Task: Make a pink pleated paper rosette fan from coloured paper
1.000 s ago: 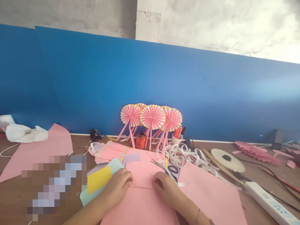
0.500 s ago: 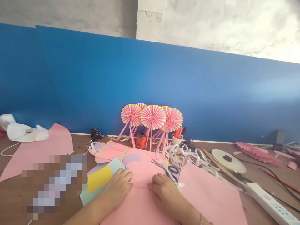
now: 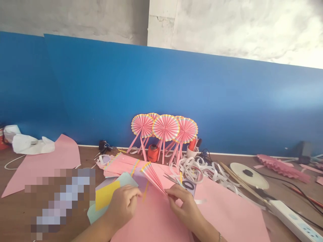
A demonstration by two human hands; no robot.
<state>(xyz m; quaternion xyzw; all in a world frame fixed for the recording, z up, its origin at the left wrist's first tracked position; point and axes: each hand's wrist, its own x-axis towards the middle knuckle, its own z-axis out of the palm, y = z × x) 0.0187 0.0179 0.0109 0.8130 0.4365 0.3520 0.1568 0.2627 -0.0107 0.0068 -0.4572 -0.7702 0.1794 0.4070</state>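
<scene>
My right hand (image 3: 185, 203) pinches the lower end of a pleated pink paper strip (image 3: 155, 178), whose yellow-edged top fans out to the upper left. My left hand (image 3: 124, 201) is closed, fingertips curled inward, a short way left of the pleats; whatever it holds, if anything, is hidden. Between the hands a thin yellow strip (image 3: 145, 192) shows beside the pleats. Under both hands lies a large pink sheet (image 3: 151, 222). Scissors (image 3: 185, 184) rest just beyond my right hand. Beside my left hand are yellow paper (image 3: 106, 195) and pale green paper (image 3: 94, 213).
Several round pink paper fans (image 3: 165, 128) stand against the blue partition (image 3: 161, 80). Around them are an orange spool (image 3: 152, 153), a white cup (image 3: 192, 152) and curled white strips (image 3: 202, 169). A pleated pink stack (image 3: 122, 164) lies at centre left. A power strip (image 3: 294, 218) sits at right.
The pleated strip has come up into view in my right hand, its top spread. My left hand has shifted slightly left and down, away from the paper between my hands.
</scene>
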